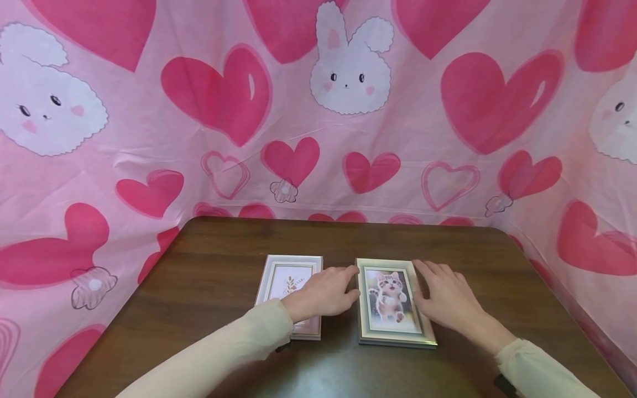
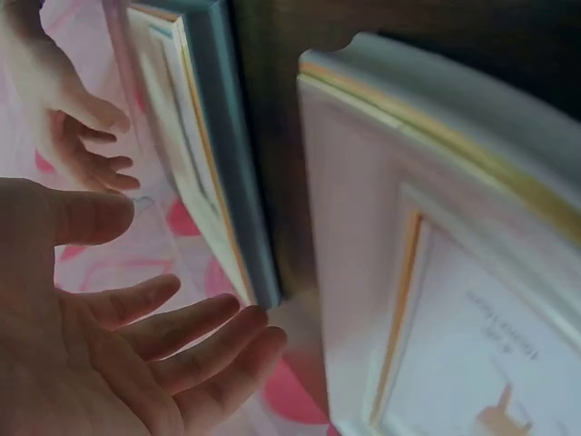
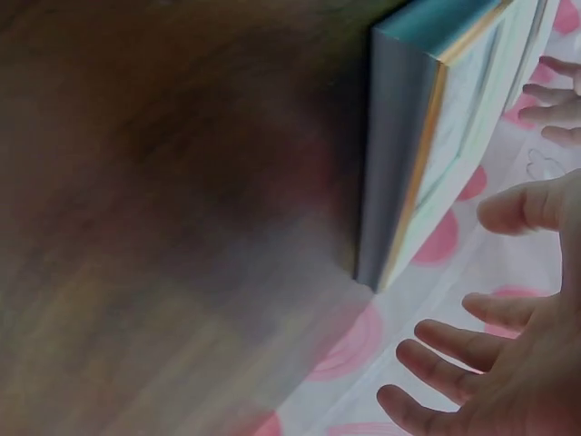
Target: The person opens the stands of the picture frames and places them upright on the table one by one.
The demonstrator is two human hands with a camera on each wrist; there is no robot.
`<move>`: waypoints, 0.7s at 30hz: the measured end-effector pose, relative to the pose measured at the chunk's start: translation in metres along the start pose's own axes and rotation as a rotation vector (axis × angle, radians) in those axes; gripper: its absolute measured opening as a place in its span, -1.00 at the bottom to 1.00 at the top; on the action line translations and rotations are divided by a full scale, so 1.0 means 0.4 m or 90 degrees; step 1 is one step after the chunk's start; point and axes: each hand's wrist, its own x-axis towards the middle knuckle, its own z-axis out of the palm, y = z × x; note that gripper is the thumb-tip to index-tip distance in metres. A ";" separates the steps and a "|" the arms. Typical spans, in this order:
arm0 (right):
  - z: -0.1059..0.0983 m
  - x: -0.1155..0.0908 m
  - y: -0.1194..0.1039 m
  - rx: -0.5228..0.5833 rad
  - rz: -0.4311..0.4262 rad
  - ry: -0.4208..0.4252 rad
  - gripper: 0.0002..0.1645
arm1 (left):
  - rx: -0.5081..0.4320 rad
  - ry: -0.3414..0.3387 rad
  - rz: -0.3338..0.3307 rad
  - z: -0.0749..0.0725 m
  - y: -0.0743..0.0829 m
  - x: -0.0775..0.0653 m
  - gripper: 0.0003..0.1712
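A greenish-gold picture frame (image 1: pixel 390 301) with a kitten picture lies on the table between my two hands. My left hand (image 1: pixel 323 290) reaches over the right part of a white picture frame (image 1: pixel 269 273) with a floral print, its fingertips near the kitten frame's left edge. In the left wrist view its fingers (image 2: pixel 209 331) are spread and hold nothing. My right hand (image 1: pixel 445 296) is at the kitten frame's right edge. The right wrist view shows its fingers (image 3: pixel 454 345) apart, beside the frame's side (image 3: pixel 399 163) and gripping nothing.
Both frames lie on a dark brown wooden table (image 1: pixel 224 243) with a narrow gap between them. Pink cloth (image 1: pixel 418 132) printed with hearts and rabbits hangs behind the table and along both sides.
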 end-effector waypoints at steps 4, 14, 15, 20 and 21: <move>0.006 -0.010 0.014 0.023 0.006 -0.021 -0.14 | -0.025 -0.012 0.000 0.008 -0.004 0.002 -0.37; 0.019 -0.033 0.049 0.142 -0.025 -0.067 -0.12 | -0.073 -0.062 0.007 0.027 -0.020 0.015 -0.28; 0.020 -0.035 0.052 0.150 -0.025 -0.072 -0.12 | -0.074 -0.064 0.011 0.028 -0.023 0.017 -0.29; 0.027 -0.043 0.072 0.189 -0.030 -0.107 -0.08 | -0.088 -0.073 0.044 0.036 -0.028 0.029 -0.33; 0.029 -0.045 0.074 0.198 -0.032 -0.109 -0.08 | -0.089 -0.076 0.048 0.039 -0.028 0.031 -0.33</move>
